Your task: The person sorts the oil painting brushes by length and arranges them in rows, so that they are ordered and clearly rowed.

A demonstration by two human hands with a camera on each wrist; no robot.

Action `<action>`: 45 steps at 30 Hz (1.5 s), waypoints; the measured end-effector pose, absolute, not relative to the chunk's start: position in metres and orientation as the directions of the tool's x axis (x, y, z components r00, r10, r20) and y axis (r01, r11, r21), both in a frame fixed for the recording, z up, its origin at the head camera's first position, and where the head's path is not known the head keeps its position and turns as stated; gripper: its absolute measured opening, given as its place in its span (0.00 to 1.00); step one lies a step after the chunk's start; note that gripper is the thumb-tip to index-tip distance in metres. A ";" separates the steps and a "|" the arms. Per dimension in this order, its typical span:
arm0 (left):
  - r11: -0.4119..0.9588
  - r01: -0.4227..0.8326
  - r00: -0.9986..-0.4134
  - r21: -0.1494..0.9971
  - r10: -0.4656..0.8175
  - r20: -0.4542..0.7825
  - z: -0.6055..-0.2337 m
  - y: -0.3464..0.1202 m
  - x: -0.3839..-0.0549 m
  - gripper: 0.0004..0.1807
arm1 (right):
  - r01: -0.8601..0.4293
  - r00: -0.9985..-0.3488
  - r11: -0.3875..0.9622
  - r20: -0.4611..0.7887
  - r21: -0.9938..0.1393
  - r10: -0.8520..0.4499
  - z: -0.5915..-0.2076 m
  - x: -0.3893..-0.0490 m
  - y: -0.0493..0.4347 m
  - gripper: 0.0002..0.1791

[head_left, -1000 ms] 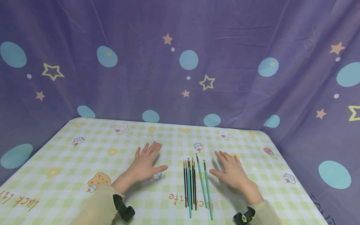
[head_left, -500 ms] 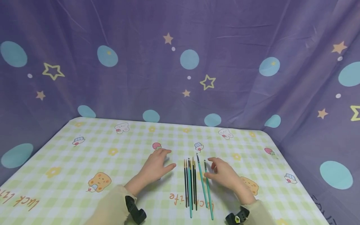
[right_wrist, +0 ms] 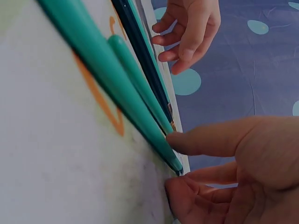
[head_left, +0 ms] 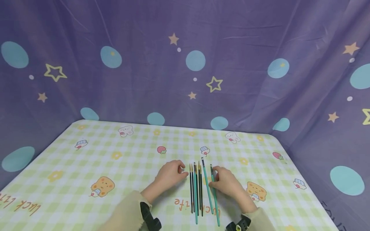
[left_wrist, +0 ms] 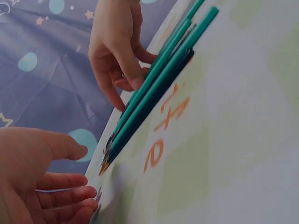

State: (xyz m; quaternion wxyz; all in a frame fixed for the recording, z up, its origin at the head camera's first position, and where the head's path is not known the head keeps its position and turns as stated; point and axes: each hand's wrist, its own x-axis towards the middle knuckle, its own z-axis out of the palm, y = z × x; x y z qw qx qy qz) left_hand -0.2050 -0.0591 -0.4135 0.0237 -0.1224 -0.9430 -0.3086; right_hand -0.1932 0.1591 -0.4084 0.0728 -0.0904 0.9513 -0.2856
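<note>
Several thin paintbrushes lie side by side at the middle of the table in the head view, bristles pointing away. Black-handled paintbrushes (head_left: 191, 192) and one turquoise paintbrush (head_left: 196, 208) form the left cluster. Two more turquoise ones lie to its right, a slanted paintbrush (head_left: 207, 191) and the rightmost paintbrush (head_left: 216, 205). My right hand (head_left: 229, 184) is at the upper part of the rightmost one, thumb on one side and bent fingers on the other; a gap shows between them in the right wrist view. Just left of the cluster, my left hand (head_left: 169, 175) has loosely bent fingers, holding nothing.
A green-and-white checked tablecloth (head_left: 130, 173) with printed cartoon figures covers the table. Behind it and on both sides hangs a purple curtain (head_left: 144, 80) with stars and blue spots. Both wrists wear black straps.
Both hands have moved inward toward the paintbrushes, and their spread fingers have bent. My right hand has come down around the rightmost paintbrush. The paintbrushes have kept their places.
</note>
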 end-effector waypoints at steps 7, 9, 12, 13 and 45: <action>0.751 0.186 -0.980 0.633 0.189 0.064 -0.416 -0.043 -0.203 0.13 | -0.085 -0.968 0.800 -0.142 -0.594 -0.208 -0.409 -0.191 0.158 0.33; 0.741 0.173 -0.982 0.649 0.181 0.055 -0.418 -0.040 -0.203 0.13 | -0.085 -0.968 0.799 -0.139 -0.596 -0.207 -0.410 -0.191 0.159 0.32; 0.732 0.153 -0.985 0.664 0.169 0.040 -0.420 -0.035 -0.203 0.13 | -0.082 -0.969 0.791 -0.138 -0.606 -0.206 -0.412 -0.191 0.159 0.32; 0.732 0.147 -0.986 0.666 0.165 0.036 -0.421 -0.034 -0.203 0.13 | -0.081 -0.968 0.788 -0.138 -0.611 -0.207 -0.412 -0.191 0.159 0.32; 0.728 0.080 -0.992 0.681 0.128 -0.019 -0.416 -0.028 -0.198 0.13 | -0.066 -0.957 0.757 -0.173 -0.650 -0.232 -0.411 -0.189 0.164 0.32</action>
